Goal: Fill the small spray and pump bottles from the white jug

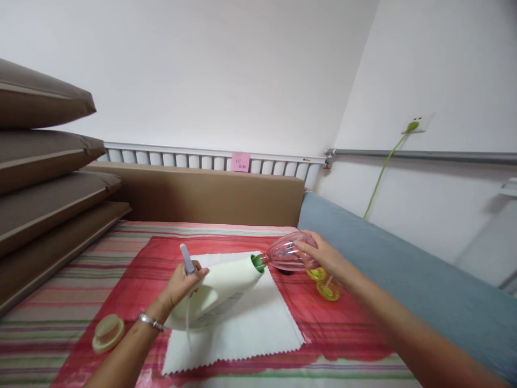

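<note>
My left hand (pixel 183 285) is closed around a pale green bottle-shaped container (pixel 226 280), which lies tilted with its mouth to the right. A grey nozzle (pixel 187 260) sticks up beside my left fingers, and a thin clear tube (pixel 188 320) hangs below the hand. My right hand (pixel 319 253) grips a transparent pink bottle (pixel 286 251) by its wide end. The pink bottle's neck points left and meets the container's mouth, where a green rim or insert (pixel 257 263) shows. I cannot make out whether liquid flows there.
A white zigzag-edged cloth (pixel 258 334) lies on red sheeting (pixel 133 285). At the left rests a pale round cap (pixel 108 333); transparent yellow pieces (pixel 328 289) stand near my right forearm. Brown cushions (pixel 48 151) are stacked left, with a blue padded side (pixel 404 275) at right.
</note>
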{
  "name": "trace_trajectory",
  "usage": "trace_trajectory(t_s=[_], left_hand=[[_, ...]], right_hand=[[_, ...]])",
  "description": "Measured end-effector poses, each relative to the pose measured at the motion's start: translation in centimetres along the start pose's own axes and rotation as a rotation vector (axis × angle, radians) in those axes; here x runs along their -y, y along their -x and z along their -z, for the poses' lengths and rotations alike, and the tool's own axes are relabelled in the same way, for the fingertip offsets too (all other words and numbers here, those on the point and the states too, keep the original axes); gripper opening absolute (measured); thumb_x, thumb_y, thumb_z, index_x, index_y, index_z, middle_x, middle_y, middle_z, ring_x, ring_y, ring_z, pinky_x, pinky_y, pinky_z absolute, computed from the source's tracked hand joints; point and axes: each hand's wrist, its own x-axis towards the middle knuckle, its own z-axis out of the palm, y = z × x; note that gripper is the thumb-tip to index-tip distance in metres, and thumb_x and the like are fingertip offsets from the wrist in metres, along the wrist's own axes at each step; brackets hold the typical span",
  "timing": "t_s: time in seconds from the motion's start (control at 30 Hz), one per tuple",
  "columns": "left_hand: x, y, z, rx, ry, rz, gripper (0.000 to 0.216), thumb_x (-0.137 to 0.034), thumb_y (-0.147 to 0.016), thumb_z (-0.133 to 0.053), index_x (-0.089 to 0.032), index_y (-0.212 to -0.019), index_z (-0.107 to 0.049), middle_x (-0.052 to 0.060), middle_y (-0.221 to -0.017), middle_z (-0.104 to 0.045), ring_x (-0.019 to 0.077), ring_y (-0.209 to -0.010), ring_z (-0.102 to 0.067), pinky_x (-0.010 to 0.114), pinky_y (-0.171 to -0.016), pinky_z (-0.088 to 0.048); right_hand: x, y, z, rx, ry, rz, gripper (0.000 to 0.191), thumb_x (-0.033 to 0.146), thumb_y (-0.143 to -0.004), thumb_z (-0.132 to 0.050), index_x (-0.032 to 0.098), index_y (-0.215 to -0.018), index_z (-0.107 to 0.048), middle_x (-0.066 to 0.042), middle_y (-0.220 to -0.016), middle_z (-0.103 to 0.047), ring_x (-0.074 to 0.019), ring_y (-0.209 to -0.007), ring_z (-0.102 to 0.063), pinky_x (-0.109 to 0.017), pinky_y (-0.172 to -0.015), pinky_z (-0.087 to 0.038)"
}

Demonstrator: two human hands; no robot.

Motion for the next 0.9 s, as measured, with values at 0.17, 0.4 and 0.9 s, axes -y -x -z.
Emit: trace_trajectory(t_s=[0.17,0.4,0.9], left_hand=[[0.0,0.0,0.0,0.0,-0.006,-0.004,0.032,-0.046,-0.075,-0.056,-0.018,-0.061,-0.047,-0.005,-0.041,-0.049,0.0089,-0.034,-0.043,0.019,-0.035,-0.033],[-0.3,0.2,-0.1,-0.006,0.0,0.002,0.032,-0.046,-0.074,-0.057,-0.018,-0.061,-0.048,-0.004,-0.04,-0.05,0.0095,-0.034,-0.043,0.019,-0.035,-0.032],[0.4,0.3,0.1,-0.034,0.018,-0.002,0.03,-0.043,-0.073,-0.057,-0.018,-0.06,-0.048,-0.005,-0.041,-0.05,0.0096,-0.035,-0.045,0.02,-0.037,-0.034]], right_hand=[[0.1,-0.6,0.1,-0.004,0.137,0.035,0.054,0.05,-0.071,-0.063,0.023,-0.116,-0.051,-0.008,-0.107,-0.065,-0.0253,-0.091,-0.063,-0.034,-0.073,-0.051],[1.6,-0.9,-0.1,0.004,0.339,0.1,0.07,0.052,-0.067,-0.066,0.02,-0.126,-0.045,-0.012,-0.119,-0.059,-0.0299,-0.109,-0.054,-0.043,-0.096,-0.038],[6.6,0.2,-2.8,0.18,0.89,0.634,0.073,0.052,-0.069,-0.063,0.026,-0.133,-0.039,-0.01,-0.122,-0.053,-0.0293,-0.107,-0.051,-0.041,-0.089,-0.042]])
